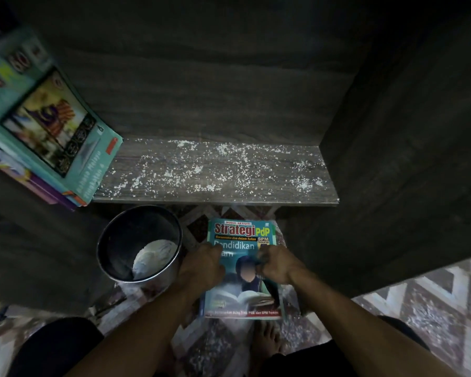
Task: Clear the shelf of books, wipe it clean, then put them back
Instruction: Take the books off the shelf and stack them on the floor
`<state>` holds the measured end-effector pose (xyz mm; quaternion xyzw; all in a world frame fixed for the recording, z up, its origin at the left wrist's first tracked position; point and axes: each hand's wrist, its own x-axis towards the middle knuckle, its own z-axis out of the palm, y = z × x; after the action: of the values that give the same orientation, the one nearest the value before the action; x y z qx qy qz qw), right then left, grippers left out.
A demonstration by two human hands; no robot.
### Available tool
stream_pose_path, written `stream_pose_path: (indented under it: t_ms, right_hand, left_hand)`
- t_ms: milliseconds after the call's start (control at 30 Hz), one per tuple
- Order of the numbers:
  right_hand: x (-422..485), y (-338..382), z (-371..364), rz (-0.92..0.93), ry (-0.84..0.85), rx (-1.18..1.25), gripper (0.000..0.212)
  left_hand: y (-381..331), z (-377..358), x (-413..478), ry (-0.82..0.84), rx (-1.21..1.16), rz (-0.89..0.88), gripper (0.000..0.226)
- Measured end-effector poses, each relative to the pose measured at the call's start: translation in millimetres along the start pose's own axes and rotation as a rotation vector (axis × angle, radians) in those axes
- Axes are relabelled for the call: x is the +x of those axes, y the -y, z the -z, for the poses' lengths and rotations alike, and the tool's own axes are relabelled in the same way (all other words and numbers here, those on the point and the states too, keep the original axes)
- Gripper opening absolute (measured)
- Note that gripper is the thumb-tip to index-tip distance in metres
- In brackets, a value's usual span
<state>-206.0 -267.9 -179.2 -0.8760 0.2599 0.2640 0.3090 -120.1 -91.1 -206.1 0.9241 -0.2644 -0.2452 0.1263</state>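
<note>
A teal workbook titled "Strategi PdP" (242, 232) lies face up on the patterned floor below the shelf. My left hand (201, 268) rests on its left edge with fingers spread over the cover. My right hand (276, 263) sits on the cover's right side, fingers curled, seemingly holding something small and dark. The grey wooden shelf board (215, 172) holds no books on its visible part and is strewn with white crumbs. A stack of teal and purple books (46, 126) leans at the shelf's left end.
A round metal bin (140, 243) with a white cloth or paper inside stands on the floor left of the workbook. Dark cabinet walls close in on the right (392, 159) and at the back. My bare foot (267, 338) is on the patterned carpet (433, 308).
</note>
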Motion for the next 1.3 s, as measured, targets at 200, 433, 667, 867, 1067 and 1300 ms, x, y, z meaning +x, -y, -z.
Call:
stream_pose_path:
  t_ms: [200,433,667,867,1067,1300]
  right_hand:
    - [-39,29,16,0.139,-0.043,-0.204,0.042]
    - [-80,83,40,0.305,-0.152,-0.411,0.048]
    - [-99,154,53,0.466,-0.159,-0.494,0.048]
    - [-99,230,58,0.581,-0.202,-0.58,0.041]
    - [-96,308,68,0.708,-0.219,-0.609,0.047]
    - [-87,387,81,0.859,-0.274,-0.598,0.044]
  left_hand:
    - [-8,35,-29,-0.119,0.196,-0.117,0.049]
    - [-2,90,-80,-0.367,0.224,-0.157,0.041]
    - [29,146,-124,-0.42,0.319,-0.015,0.034]
    - [71,198,-153,-0.505,0.242,0.098,0.032]
    - [106,247,-163,-0.683,0.048,0.176,0.04]
    - [131,279,-150,-0.963,-0.127,0.181,0.047]
